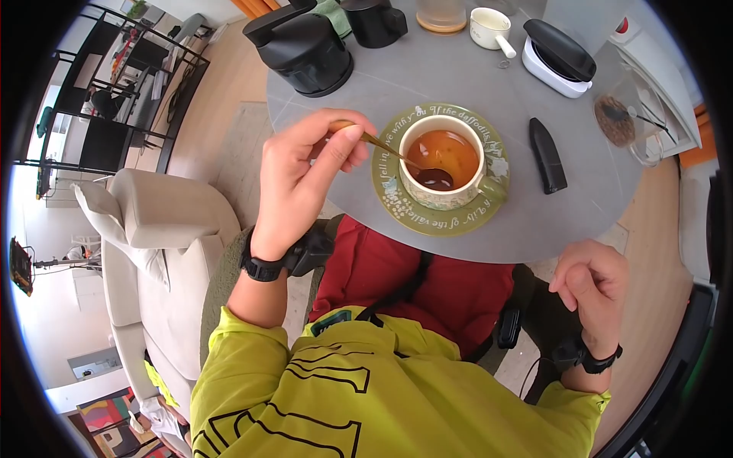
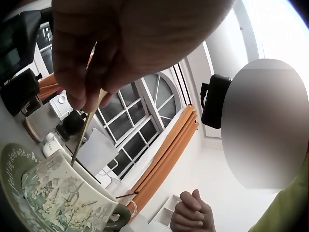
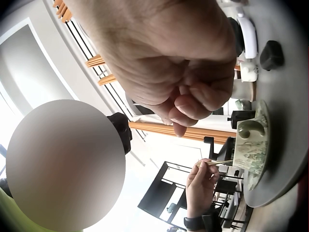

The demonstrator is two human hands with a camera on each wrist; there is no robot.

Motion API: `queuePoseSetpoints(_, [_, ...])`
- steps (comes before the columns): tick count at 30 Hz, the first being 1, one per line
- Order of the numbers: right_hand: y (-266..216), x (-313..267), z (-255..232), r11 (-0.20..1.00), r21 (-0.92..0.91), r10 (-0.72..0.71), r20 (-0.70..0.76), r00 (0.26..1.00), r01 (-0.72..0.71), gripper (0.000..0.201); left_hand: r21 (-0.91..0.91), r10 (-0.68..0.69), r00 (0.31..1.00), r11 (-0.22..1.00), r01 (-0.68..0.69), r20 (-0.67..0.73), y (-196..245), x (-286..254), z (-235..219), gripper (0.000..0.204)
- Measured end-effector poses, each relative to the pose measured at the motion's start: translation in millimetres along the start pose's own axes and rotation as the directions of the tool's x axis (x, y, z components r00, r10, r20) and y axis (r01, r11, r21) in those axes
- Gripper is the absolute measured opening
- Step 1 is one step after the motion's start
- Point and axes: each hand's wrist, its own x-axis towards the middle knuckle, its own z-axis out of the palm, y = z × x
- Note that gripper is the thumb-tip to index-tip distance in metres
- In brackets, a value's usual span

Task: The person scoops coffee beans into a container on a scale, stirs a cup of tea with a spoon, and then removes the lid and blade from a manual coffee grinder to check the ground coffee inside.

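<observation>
In the head view, my left hand (image 1: 304, 174) pinches the handle of a gold spoon (image 1: 388, 149) between thumb and fingertips. The spoon slants down into a flowered cup (image 1: 437, 200) of amber-brown tea (image 1: 460, 155), its bowl dipping into the liquid near the side closest to me. Beneath the cup lies a green saucer (image 1: 387, 188) with white lettering around its rim; the cup's green handle points right and toward me. From the left wrist view, the spoon (image 2: 83, 135) crosses the cup's rim. My right hand (image 1: 595, 286) holds nothing, fingers loosely curled, beyond the table's near right edge.
On the round grey table (image 1: 504, 221) a black kettle (image 1: 305, 57) and a black mug (image 1: 374, 23) stand at the far left. A small white pot (image 1: 487, 29), a white case with black lid (image 1: 560, 61), a long black object (image 1: 545, 156) and a clear container (image 1: 615, 122) stand behind and right.
</observation>
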Motion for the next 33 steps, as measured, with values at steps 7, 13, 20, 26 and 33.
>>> queuePoseSetpoints(7, [1, 0, -1, 1.000, -0.007, 0.008, -0.001, 1.000, -0.008, 0.029, -0.156, 0.015, 1.000, 0.988, -0.016, -0.007, -7, 5, 16, 0.017])
queuePoseSetpoints(13, [1, 0, -3, 1.000, 0.008, 0.013, -0.011, 1.000, -0.013, 0.029, 0.028, 0.127, 0.988, 0.992, -0.125, -0.093, -7, 9, 17, 0.016])
queuePoseSetpoints(20, [3, 1, -3, 1.000, 0.001, 0.022, -0.010, 1.000, -0.022, 0.029, 0.157, 0.108, 0.987, 0.984, -0.089, -0.119, 2, -2, 4, 0.014])
queuePoseSetpoints(26, [4, 1, -3, 1.000, 0.013, 0.026, -0.002, 1.000, -0.026, 0.028, -0.093, -0.033, 0.999, 0.995, 0.030, -0.027, -2, -4, 9, 0.015])
queuePoseSetpoints(33, [2, 0, -2, 1.000, 0.014, 0.021, -0.004, 1.000, -0.021, 0.027, -0.090, 0.059, 0.996, 0.994, -0.066, -0.071, -8, 4, 19, 0.016])
